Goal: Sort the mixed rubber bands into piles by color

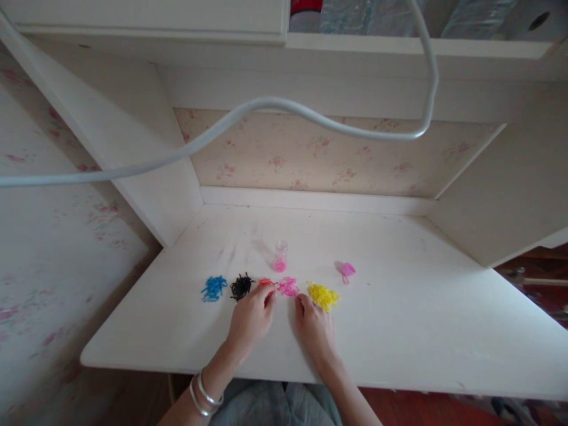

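Observation:
A row of small heaps of tiny coloured bands lies on the white desk (399, 331): blue (214, 288), black (241, 286), red (266, 283), pink (289, 286) and yellow (323, 295). My left hand (251, 318) rests on the desk with its fingers curled, fingertips at the red heap. My right hand (313, 328) lies beside it, fingers drawn together, its fingertip touching the desk between the pink and yellow heaps. Whether either hand pinches a band is too small to see. A small clear jar (280, 257) with pink contents stands behind the row.
A pink lid or clip (347, 270) lies right of the jar. A white cable (275, 112) hangs across the view. Slanted white side panels (133, 136) wall in the desk on both sides, with a shelf (399, 44) overhead. Silver bangles (203, 397) ring my left wrist.

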{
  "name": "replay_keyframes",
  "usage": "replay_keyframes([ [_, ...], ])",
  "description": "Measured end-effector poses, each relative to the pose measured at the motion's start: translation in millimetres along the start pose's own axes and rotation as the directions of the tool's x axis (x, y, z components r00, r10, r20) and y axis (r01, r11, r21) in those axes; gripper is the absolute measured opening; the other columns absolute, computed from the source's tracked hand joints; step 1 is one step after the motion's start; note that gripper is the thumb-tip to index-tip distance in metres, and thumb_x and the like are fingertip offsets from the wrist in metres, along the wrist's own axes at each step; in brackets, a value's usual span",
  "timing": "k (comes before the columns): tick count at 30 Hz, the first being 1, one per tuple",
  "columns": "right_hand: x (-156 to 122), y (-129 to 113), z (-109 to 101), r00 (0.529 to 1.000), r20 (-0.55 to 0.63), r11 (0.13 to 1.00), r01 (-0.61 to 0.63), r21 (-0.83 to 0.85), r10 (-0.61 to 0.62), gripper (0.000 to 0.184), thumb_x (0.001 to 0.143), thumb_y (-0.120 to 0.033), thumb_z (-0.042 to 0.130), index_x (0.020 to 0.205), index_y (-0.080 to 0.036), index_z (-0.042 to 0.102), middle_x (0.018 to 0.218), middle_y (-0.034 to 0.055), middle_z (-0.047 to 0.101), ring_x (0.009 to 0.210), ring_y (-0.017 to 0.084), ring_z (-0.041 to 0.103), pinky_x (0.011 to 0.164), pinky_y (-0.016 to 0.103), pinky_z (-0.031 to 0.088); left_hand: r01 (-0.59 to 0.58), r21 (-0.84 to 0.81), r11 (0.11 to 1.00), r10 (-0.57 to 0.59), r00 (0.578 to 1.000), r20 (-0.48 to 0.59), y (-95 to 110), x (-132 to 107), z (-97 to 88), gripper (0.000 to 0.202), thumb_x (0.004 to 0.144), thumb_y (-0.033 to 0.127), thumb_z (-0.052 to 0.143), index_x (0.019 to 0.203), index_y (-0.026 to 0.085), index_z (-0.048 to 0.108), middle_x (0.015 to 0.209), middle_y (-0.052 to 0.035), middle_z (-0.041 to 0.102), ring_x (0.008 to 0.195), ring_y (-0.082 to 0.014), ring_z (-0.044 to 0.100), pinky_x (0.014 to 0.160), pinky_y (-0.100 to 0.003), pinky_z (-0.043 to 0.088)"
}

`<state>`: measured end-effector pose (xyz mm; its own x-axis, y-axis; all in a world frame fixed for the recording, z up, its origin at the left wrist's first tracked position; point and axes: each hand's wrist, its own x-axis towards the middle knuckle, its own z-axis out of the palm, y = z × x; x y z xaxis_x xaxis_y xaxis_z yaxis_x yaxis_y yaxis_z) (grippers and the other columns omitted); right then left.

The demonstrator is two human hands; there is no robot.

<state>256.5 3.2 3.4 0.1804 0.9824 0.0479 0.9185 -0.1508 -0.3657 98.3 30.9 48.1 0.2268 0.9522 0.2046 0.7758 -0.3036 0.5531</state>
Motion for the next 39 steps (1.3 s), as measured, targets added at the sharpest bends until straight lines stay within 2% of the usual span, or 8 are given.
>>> replay_keyframes([
  [4,-0.1,-2.6,-1.4,1.000,-0.018,1.000,0.016,0.001,-0.016,0.031,0.096,-0.034,0.034,0.100,-0.025,0.063,0.083,0.0038,0.070,0.070,0.018,0.065,0.055,0.023,0.039,0.029,0.077,0.997,-0.035,0.995,0.088,-1.4,-27.6,17.3,0.024,0.092,0.026,0.040,0.088,0.025,0.064,0.082,-0.0002,0.070,0.075,-0.0133,0.066,0.068,-0.022,0.046],
  [7,-0.2,-3.5,-0.5,1.000,-0.020,1.000,0.011,-0.007,-0.011,0.033,0.097,-0.032,0.032,0.101,-0.024,0.064,0.083,0.0046,0.071,0.071,0.018,0.065,0.057,0.024,0.039,0.023,0.164,0.986,-0.039,0.995,0.092,-2.9,-37.0,26.1,0.026,0.092,0.025,0.039,0.095,0.026,0.065,0.091,-0.0011,0.071,0.080,-0.0142,0.067,0.069,-0.022,0.047],
  [12,-0.2,-4.0,0.9,0.999,-0.033,1.000,0.020,-0.002,-0.021,0.033,0.097,-0.033,0.033,0.102,-0.025,0.064,0.086,0.0045,0.071,0.073,0.018,0.066,0.059,0.024,0.039,-0.037,0.266,0.963,0.010,0.995,0.102,-6.0,-39.3,36.2,0.032,0.093,0.027,0.035,0.113,0.026,0.061,0.108,-0.0039,0.069,0.085,-0.0161,0.067,0.067,-0.024,0.049],
  [18,-0.3,-3.8,2.3,0.999,-0.043,1.000,0.015,-0.005,-0.015,0.033,0.097,-0.031,0.032,0.096,-0.023,0.064,0.083,0.0047,0.071,0.070,0.017,0.065,0.057,0.023,0.036,-0.050,0.321,0.946,0.019,0.995,0.099,-5.0,-37.4,38.7,0.037,0.095,0.028,0.032,0.121,0.024,0.057,0.116,-0.0058,0.066,0.083,-0.0172,0.068,0.060,-0.024,0.048],
  [25,0.4,4.8,3.7,0.990,-0.141,0.954,0.014,0.299,0.030,0.036,0.094,-0.037,0.033,0.094,-0.020,0.065,0.079,0.0068,0.070,0.069,0.019,0.064,0.060,0.025,0.040,-0.063,0.322,0.945,0.037,0.995,0.088,-5.7,-41.4,38.3,0.037,0.095,0.028,0.031,0.123,0.023,0.055,0.115,-0.0061,0.065,0.081,-0.0165,0.067,0.061,-0.024,0.048],
  [32,19.0,-4.4,-45.9,0.981,-0.195,0.893,0.074,0.443,0.016,0.040,0.090,-0.046,0.040,0.090,-0.018,0.068,0.063,0.0015,0.064,0.052,0.013,0.055,0.054,0.021,0.037,-0.053,0.298,0.953,0.026,0.995,0.093,-9.5,-45.1,37.7,0.029,0.093,0.027,0.038,0.114,0.026,0.057,0.101,-0.0027,0.069,0.077,-0.0161,0.066,0.061,-0.025,0.046],
  [36,45.5,-23.5,-78.8,0.960,-0.279,0.909,0.139,0.393,-0.026,0.041,0.088,-0.048,0.041,0.091,-0.018,0.069,0.054,-0.0024,0.056,0.048,0.010,0.050,0.050,0.019,0.033,-0.046,0.267,0.963,0.023,0.996,0.091,-9.9,-44.8,36.8,0.025,0.092,0.026,0.040,0.109,0.027,0.059,0.096,-0.0012,0.069,0.077,-0.0145,0.066,0.060,-0.023,0.043],
  [39,66.8,-38.1,-90.5,0.944,-0.316,0.924,0.202,0.324,-0.095,0.038,0.088,-0.046,0.042,0.092,-0.020,0.069,0.055,-0.0028,0.058,0.049,0.009,0.051,0.052,0.019,0.034,-0.047,0.245,0.968,0.027,0.996,0.082,-9.4,-45.1,35.9,0.024,0.092,0.026,0.041,0.106,0.027,0.060,0.095,0.0002,0.069,0.078,-0.0138,0.065,0.061,-0.023,0.042],
])
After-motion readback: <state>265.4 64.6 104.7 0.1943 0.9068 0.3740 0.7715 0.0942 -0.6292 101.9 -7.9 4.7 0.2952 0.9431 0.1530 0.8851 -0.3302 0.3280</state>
